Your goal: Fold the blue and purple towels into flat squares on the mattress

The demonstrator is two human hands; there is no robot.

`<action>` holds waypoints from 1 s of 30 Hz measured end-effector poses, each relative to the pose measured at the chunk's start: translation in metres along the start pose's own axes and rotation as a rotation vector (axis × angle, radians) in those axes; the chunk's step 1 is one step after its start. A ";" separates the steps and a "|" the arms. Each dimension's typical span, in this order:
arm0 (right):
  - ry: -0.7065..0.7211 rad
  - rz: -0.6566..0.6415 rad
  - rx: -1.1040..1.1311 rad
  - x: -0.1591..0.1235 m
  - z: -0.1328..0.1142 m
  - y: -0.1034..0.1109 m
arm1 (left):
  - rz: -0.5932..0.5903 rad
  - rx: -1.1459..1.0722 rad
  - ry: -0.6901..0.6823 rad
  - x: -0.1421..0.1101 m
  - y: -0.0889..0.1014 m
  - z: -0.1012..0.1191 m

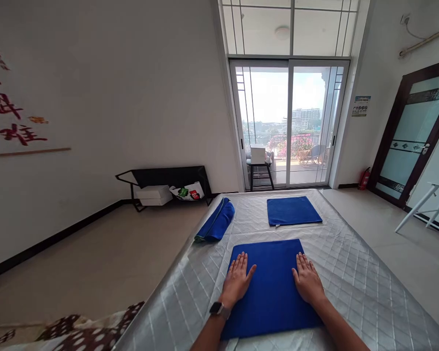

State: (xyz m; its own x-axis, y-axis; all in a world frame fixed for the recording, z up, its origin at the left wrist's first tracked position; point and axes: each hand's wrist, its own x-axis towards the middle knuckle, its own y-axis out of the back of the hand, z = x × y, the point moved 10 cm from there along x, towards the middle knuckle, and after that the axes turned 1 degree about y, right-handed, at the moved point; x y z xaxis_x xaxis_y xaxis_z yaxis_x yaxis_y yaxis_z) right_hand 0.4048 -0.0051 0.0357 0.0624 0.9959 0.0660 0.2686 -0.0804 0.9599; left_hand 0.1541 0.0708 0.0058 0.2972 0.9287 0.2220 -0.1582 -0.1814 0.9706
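A blue cloth [270, 292] lies flat and spread in front of me on the quilted mattress [366, 273]. My left hand [238, 278], with a watch [219, 309] on its wrist, rests palm down on the cloth's left edge, fingers stretched out. On the right edge my right hand [308, 279] lies flat in the same way. Beyond it is a second blue cloth [294, 210], flat, with a small white tag at its near edge. To the far left a bunched or loosely folded blue cloth [216, 222] sits near the mattress edge.
A black rack [168, 178] with a white box [153, 195] stands on its side or low by the wall. Sliding glass doors [289, 126] are behind the mattress, with a stool [261, 170] there. A white stool [428, 209] stands right. Brown dotted fabric [91, 334] lies lower left.
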 end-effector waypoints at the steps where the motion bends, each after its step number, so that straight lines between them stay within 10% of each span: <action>1: 0.003 0.003 -0.001 0.000 0.000 0.000 | 0.016 0.022 0.023 -0.002 0.000 -0.018; 22: -0.038 -0.079 -0.026 0.080 0.003 0.002 | 0.162 0.026 -0.028 -0.011 -0.021 -0.059; 27: -0.039 -0.057 -0.003 0.077 0.003 -0.002 | 0.214 0.053 0.004 -0.007 -0.002 -0.050; 30: -0.038 -0.051 0.007 0.078 0.002 -0.002 | 0.207 0.035 -0.015 0.007 0.018 -0.008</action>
State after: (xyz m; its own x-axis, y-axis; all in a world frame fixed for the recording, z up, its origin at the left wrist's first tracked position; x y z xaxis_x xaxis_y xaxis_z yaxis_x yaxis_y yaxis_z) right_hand 0.4107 0.0724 0.0389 0.0846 0.9964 0.0064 0.2791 -0.0298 0.9598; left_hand 0.1455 0.0770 0.0242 0.2760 0.8656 0.4178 -0.1846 -0.3788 0.9069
